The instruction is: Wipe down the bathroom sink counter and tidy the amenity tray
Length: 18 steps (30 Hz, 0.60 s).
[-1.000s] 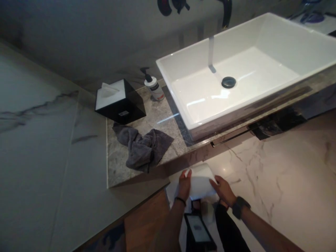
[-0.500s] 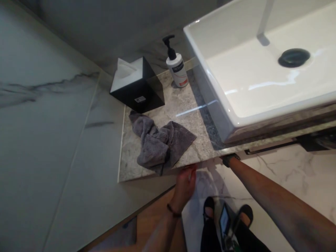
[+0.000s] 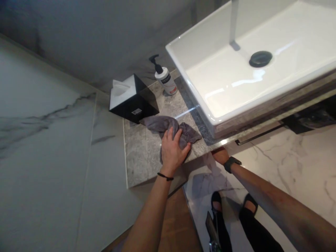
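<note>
A crumpled grey cloth [image 3: 187, 134] lies on the stone countertop [image 3: 141, 154], close to the tissue box. My left hand [image 3: 173, 147] comes down on it from the front, thumb and fingers spread over the bunched fabric and gripping it. Part of the cloth is covered by the hand. My right hand [image 3: 220, 155] is at the front edge of the counter, below the sink; its fingers are hidden under that edge. A dark watch sits on the right wrist.
A black tissue box [image 3: 144, 103] with a white top stands behind the cloth. Beside it is a white pump bottle [image 3: 168, 84]. A white rectangular sink [image 3: 210, 75] rises on the right, with a dark bar [image 3: 259, 135] below. A marbled wall [image 3: 52, 157] borders the left.
My left hand has risen from below the counter's front edge onto the cloth. The cloth has been shifted and bunched away from that edge. The camera view has tilted and shifted.
</note>
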Available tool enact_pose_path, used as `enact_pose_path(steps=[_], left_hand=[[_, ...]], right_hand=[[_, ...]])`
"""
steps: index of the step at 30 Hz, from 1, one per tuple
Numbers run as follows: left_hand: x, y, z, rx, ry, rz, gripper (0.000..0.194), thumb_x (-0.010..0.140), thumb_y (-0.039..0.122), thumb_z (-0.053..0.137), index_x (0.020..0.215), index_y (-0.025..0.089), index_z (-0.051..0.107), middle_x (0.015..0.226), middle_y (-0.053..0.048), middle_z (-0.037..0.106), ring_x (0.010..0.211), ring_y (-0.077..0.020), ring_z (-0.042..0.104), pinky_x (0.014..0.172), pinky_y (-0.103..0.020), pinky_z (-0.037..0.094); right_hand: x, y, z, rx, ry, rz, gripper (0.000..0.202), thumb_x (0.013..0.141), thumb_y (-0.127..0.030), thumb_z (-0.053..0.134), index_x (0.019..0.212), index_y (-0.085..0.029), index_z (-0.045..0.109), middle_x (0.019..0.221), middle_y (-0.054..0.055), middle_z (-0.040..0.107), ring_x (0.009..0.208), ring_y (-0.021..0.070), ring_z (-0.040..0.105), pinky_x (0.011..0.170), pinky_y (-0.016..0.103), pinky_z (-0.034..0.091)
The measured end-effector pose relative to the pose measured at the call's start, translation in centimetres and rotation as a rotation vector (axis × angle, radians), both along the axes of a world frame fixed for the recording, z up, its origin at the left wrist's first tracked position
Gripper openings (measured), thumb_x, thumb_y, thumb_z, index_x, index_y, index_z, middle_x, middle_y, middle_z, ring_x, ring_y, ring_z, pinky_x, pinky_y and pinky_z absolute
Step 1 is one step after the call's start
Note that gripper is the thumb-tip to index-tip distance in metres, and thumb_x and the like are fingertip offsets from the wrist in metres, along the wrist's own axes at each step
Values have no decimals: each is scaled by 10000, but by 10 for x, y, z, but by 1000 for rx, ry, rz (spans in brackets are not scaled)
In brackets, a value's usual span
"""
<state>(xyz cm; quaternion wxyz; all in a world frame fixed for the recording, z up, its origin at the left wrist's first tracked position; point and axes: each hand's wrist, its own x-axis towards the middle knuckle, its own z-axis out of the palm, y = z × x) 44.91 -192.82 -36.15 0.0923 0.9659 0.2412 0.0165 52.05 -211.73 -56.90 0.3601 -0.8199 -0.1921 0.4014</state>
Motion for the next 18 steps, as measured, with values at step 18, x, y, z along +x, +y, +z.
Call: enact_pose_path(steps=[18], left_hand=[[-200,-22,46,-213,483,170,290,841,309,528,1110,280,631,989,-50,675,921,-283,671,790,-440,575]], right_hand=[[-231,-385,95,-545,183,-750,301,487,-568,425,681,-385,565,718,81,698,807,356,679,758,476,564]])
